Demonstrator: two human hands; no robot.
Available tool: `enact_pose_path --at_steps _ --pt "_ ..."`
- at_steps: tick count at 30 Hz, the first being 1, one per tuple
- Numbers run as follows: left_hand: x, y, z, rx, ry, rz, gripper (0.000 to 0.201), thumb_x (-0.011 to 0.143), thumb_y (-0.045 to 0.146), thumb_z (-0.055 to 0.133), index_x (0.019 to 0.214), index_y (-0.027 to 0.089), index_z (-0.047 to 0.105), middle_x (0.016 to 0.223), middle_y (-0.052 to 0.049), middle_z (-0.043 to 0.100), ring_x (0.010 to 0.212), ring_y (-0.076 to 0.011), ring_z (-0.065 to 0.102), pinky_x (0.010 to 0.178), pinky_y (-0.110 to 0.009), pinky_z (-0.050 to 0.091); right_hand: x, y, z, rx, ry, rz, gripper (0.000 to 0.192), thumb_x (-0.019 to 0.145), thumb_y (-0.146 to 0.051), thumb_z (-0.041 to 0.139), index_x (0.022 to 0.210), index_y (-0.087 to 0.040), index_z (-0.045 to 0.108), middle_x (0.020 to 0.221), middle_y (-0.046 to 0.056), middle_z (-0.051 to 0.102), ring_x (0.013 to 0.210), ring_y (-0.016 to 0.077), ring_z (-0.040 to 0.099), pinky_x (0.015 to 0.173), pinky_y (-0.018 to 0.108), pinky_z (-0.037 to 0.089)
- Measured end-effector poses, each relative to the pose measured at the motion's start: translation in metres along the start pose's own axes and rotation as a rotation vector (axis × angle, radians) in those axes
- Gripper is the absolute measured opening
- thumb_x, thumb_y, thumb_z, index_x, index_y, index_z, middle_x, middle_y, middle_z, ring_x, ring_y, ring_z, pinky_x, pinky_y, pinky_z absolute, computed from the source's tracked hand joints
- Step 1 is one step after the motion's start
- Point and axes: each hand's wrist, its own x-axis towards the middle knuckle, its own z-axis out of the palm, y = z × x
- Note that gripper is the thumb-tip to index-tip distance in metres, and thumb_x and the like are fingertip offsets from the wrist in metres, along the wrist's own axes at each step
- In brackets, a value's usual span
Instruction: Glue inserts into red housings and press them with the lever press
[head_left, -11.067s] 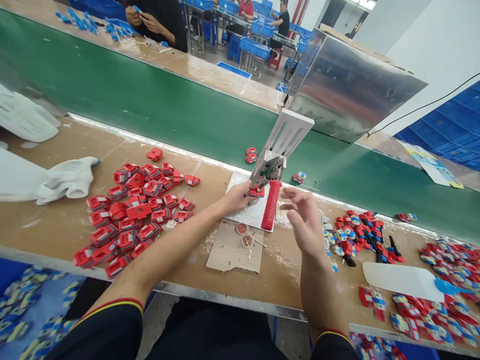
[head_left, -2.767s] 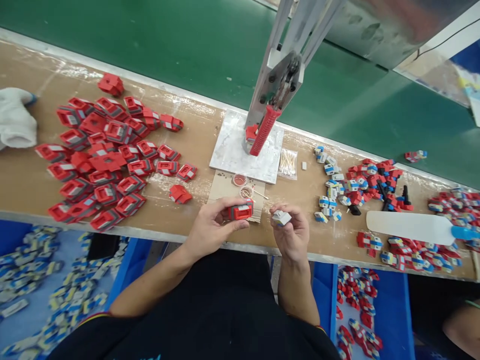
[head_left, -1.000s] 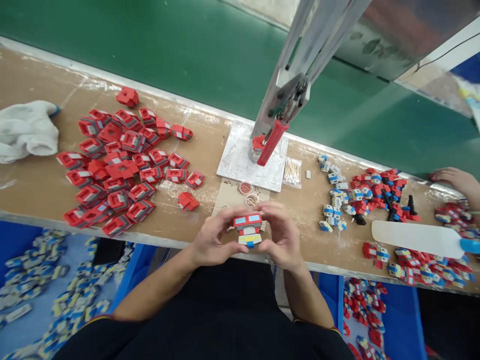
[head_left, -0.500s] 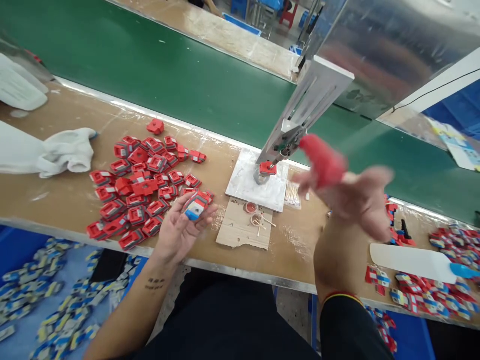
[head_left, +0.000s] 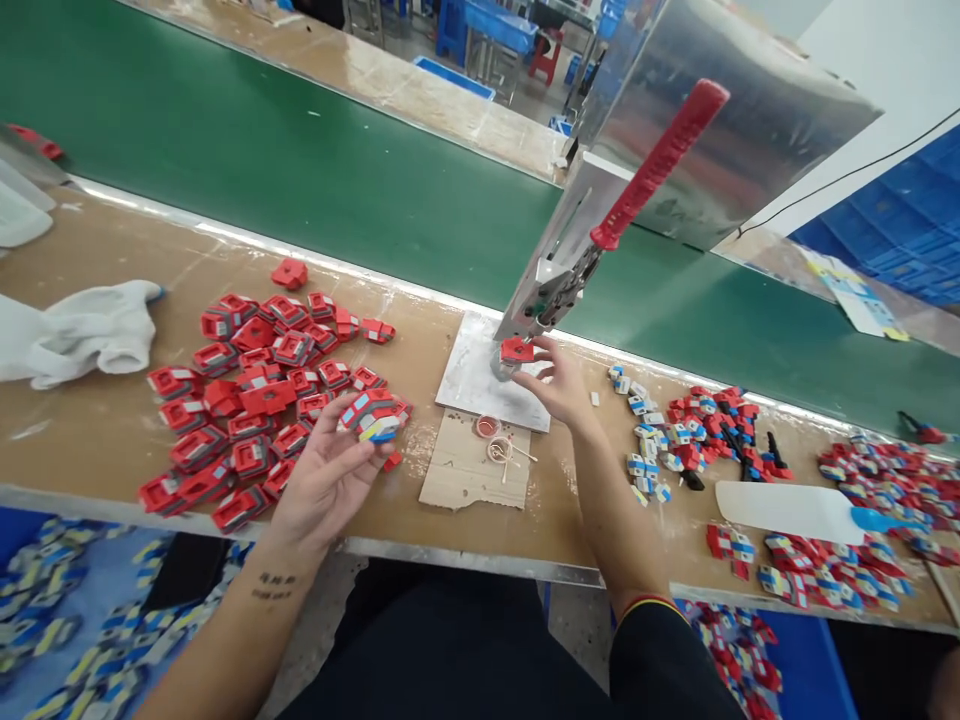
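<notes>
Brown workbench (head_left: 112,440) runs beside a green conveyor belt (head_left: 300,160) where we work. Our left hand (head_left: 330,470) cradles an assembled red, blue and yellow toy block (head_left: 369,415) on curled fingertips, palm up, at about 7 o'clock from the press. Our right hand (head_left: 559,385) pinches a red part (head_left: 516,350) sitting under the hand press (head_left: 555,280), whose red lever (head_left: 658,165) stands raised. At 9 o'clock lies a heap of red housings (head_left: 255,390); at 3 o'clock, mixed small parts (head_left: 690,440) and a white scoop (head_left: 787,510).
</notes>
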Motion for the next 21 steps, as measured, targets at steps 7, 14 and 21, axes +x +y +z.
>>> enact_pose_path --at_steps 7,14,21 --pt "-0.002 -0.009 0.009 0.058 -0.02 -0.032 0.053 0.065 0.02 0.101 0.11 0.033 0.078 0.107 -0.002 0.082 0.088 -0.0168 0.08 0.071 -0.019 0.068 -0.005 0.007 0.0 0.255 -0.038 0.165 0.045 0.071 -0.052 0.086 0.098 -0.024 0.062 0.09 0.001 0.075 0.081 0.0169 0.07 0.068 0.029 0.055" --pt "0.003 -0.015 0.012 0.074 0.003 -0.067 0.056 0.061 0.021 0.103 0.11 0.032 0.077 0.108 0.0 0.082 0.09 -0.0195 0.081 0.069 -0.019 0.069 -0.044 0.031 -0.045 0.476 -0.029 0.245 0.043 0.083 -0.057 0.076 0.109 -0.03 0.054 0.109 0.004 0.077 0.084 0.0195 0.075 0.068 0.034 0.063" --pt "0.049 -0.008 0.036 0.273 -0.132 0.085 0.036 0.069 0.028 0.099 0.089 0.024 0.07 0.092 0.0 0.078 0.078 -0.0187 0.078 0.067 -0.03 0.069 0.078 0.065 -0.119 -0.391 0.084 0.059 0.035 0.075 -0.024 0.075 0.109 -0.02 0.071 0.118 0.011 0.07 0.111 0.0274 0.066 0.105 0.045 0.053"
